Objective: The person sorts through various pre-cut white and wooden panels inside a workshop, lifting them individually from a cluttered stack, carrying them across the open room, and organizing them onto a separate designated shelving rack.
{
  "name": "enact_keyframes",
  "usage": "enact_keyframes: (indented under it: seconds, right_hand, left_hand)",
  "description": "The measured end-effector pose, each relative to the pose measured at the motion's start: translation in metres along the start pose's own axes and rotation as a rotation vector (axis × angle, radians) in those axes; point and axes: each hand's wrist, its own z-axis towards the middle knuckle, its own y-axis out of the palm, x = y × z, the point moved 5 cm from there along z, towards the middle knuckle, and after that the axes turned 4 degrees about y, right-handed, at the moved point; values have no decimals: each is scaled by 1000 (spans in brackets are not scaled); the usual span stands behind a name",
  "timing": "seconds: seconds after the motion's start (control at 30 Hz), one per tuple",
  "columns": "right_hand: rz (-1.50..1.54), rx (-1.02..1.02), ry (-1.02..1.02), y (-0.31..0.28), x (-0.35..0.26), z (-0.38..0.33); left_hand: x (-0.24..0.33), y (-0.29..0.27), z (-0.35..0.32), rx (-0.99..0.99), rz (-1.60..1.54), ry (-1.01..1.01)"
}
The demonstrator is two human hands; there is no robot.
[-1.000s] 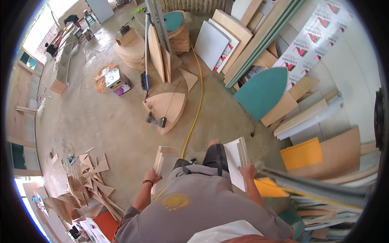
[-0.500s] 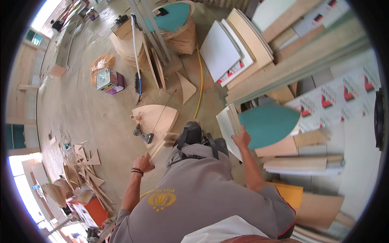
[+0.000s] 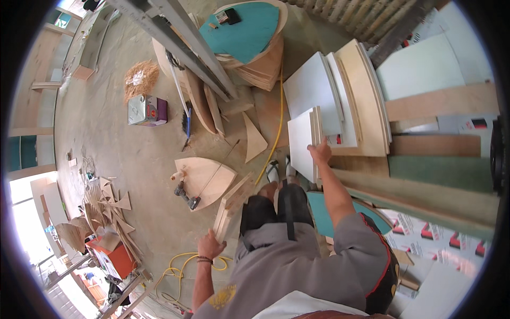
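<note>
My left hand point(image 3: 211, 245) is closed around narrow strips of pale wood point(image 3: 229, 208), which slant forward beside my left leg. On the other side, my right hand point(image 3: 320, 152) grips the edge of a small stack of white-faced boards point(image 3: 303, 137), held upright by my right leg. Those boards overlap larger white and plywood sheets point(image 3: 313, 87) leaning at the right; whether they touch cannot be told. On the floor ahead of the left hand lies a pointed plywood piece point(image 3: 215, 169) with a cordless drill point(image 3: 186, 196) on it.
A yellow hose point(image 3: 277, 122) runs over the floor near my feet. Ahead stand metal posts point(image 3: 199, 53) and a stack of curved plywood topped with a teal panel point(image 3: 244, 34). A metal can point(image 3: 143, 110), a broom point(image 3: 186, 125) and wood offcuts point(image 3: 109, 210) lie leftward.
My body has moved forward, and both legs and feet now show. The white-faced boards in my right hand have come up beside the leaning sheets. Both hands keep their hold.
</note>
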Motion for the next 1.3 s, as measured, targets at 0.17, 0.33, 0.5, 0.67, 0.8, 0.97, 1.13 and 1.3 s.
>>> enact_keyframes:
  seconds: [0.17,0.33,0.5,0.67,0.8,0.97,1.13,1.3]
  right_hand:
    - [23,-100,-15,45,-69,132]
    - [2,-135,-47,42,-131,193]
    - [147,-27,-157,13,-135,266]
    - [153,-19,-149,21,-139,280]
    - [83,-44,-117,22,-134,300]
    - [95,5,-126,26,-103,314]
    - [24,-34,-64,18,-112,287]
    - [-24,-49,1,11,-116,280]
  left_hand:
    - [67,-32,11,-76,-66,-234]
    - [119,-37,16,-130,-104,-330]
    - [165,-42,52,-138,-139,-323]
    - [185,-37,70,-154,-156,-394]
    - [204,-56,79,-110,-178,-434]
    - [214,-69,90,-73,-212,-478]
    - [216,-64,100,20,-229,-478]
    - [223,-70,109,34,-279,-471]
